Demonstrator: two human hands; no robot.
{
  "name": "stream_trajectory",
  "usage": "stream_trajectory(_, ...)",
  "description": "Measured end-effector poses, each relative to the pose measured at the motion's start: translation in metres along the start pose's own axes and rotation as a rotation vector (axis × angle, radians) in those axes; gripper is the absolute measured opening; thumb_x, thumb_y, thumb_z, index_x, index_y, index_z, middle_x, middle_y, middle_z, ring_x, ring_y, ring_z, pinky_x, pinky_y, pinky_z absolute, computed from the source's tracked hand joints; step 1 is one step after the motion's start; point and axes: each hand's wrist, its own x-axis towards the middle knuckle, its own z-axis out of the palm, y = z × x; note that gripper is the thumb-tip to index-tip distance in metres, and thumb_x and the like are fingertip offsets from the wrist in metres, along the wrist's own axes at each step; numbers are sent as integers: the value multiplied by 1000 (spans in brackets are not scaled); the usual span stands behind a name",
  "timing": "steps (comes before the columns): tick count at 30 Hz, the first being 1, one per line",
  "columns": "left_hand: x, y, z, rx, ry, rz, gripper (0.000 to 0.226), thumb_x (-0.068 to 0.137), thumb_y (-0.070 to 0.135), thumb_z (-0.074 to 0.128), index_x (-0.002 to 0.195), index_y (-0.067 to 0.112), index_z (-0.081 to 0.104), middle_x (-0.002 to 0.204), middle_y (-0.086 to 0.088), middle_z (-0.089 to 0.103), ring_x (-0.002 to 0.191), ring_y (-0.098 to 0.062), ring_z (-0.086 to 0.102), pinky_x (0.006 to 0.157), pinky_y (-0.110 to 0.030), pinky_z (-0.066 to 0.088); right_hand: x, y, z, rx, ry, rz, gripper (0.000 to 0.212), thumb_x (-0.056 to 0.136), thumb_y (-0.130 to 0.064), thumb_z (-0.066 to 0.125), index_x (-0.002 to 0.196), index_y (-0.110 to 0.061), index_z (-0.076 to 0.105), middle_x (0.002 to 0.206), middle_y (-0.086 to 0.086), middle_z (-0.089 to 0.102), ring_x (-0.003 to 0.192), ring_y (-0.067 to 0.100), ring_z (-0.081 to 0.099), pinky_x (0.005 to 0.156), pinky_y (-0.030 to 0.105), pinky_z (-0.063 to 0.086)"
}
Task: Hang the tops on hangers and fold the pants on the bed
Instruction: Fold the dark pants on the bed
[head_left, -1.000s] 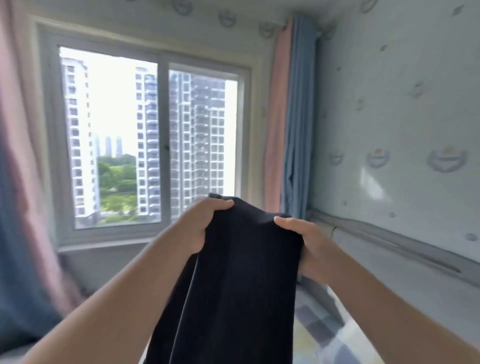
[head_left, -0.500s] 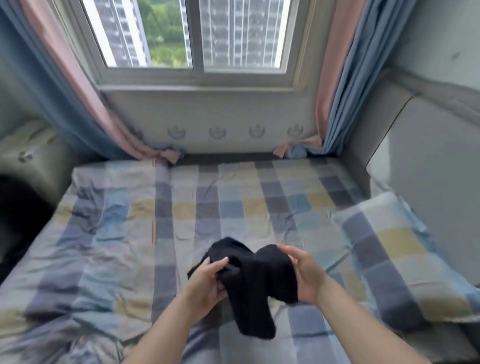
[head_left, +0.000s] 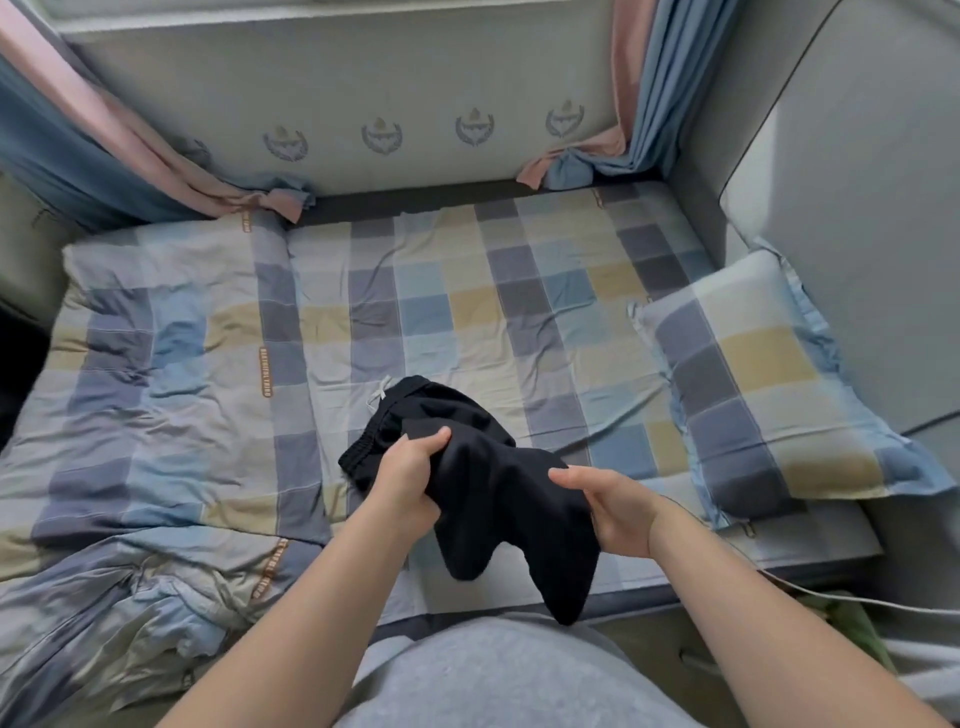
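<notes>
Over the near edge of the bed, the black pants lie waistband-first on the sheet, the left hand in a curled grip and the right hand pinching a leg, so spreading them flat with legs aligned should precede folding.

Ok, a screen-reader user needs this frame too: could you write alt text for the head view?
Both hands hold black pants over a bed with checked bedding: the left hand grips them near the elastic waistband, the right hand grips the legs, whose ends dangle. A matching checked pillow lies at the right.
</notes>
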Motion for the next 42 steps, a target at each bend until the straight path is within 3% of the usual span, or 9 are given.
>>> stream_trajectory(7, 18, -5, 30, -124, 130, -78, 30, 95, 17, 65, 122, 4, 65, 116, -17, 71, 108, -32, 67, 100, -45, 52, -3, 20, -23, -123, 60, -130, 33, 90, -12, 68, 122, -3, 67, 124, 13, 69, 112, 25, 65, 98, 36, 49)
stream_trajectory(12, 26, -28, 21, 273, 220, -20, 27, 90, 11, 71, 115, 11, 61, 112, -13, 69, 97, -31, 67, 83, -45, 58, -17, 0, -48, -188, 328, -338, 24, 98, -4, 59, 122, -2, 63, 114, 12, 73, 102, 21, 69, 85, 27, 57)
stream_trajectory(15, 20, -43, 24, 760, 91, 36, 42, 84, 8, 77, 121, 11, 56, 107, -10, 65, 89, -24, 65, 69, -33, 56, -35, -23, -56, -367, 389, -382, 17, 95, -10, 66, 112, -11, 70, 106, 4, 76, 103, 22, 71, 90, 30, 55)
stream_trajectory(19, 12, -44, 50, 1311, -79, 398, 108, 73, 34, 86, 158, 26, 19, 160, -2, 28, 147, -27, 25, 118, -42, 29, -66, -57, -48, -734, 333, -384, 11, 92, -21, 69, 101, -22, 75, 98, -6, 76, 94, 10, 71, 87, 25, 53)
stream_trajectory(23, -4, -34, 94, 1528, -457, 717, 110, 66, 49, 84, 153, 49, 16, 165, 15, 11, 150, -12, 8, 120, -43, 17, -99, -86, -22, -943, 234, -393, 13, 92, -22, 67, 100, -26, 76, 92, -8, 75, 87, 6, 70, 73, 13, 52)
stream_trajectory(26, -12, -36, 107, 1508, -610, 679, 53, 74, 48, 77, 120, 54, 51, 123, 22, 62, 120, -10, 55, 102, -33, 45, -123, -107, -12, -1129, 314, -452, 10, 90, -25, 69, 95, -31, 76, 90, -14, 74, 87, 2, 69, 81, 22, 54)
stream_trajectory(29, -14, -43, 99, 1492, -636, 618, 20, 91, 42, 66, 91, 58, 54, 93, 34, 65, 93, 5, 62, 80, -22, 46, -140, -124, -15, -1243, 467, -570, 12, 89, -22, 72, 91, -33, 75, 90, -16, 73, 91, 1, 66, 92, 32, 52)
stream_trajectory(36, -24, -21, 86, 1196, -530, 528, 15, 102, 38, 55, 99, 37, 70, 93, 18, 75, 87, -2, 70, 85, -29, 55, -124, -122, -12, -1324, 947, -835, 19, 96, -15, 61, 105, -26, 73, 105, -14, 67, 111, 13, 56, 117, 42, 15)
stream_trajectory(42, -35, 17, 70, 481, -166, 160, 26, 95, 36, 67, 110, 14, 67, 100, -11, 77, 98, -31, 72, 93, -46, 55, -113, -109, -7, -994, 880, -810, 16, 98, -21, 62, 110, -23, 72, 110, -13, 68, 113, 12, 60, 109, 39, 41)
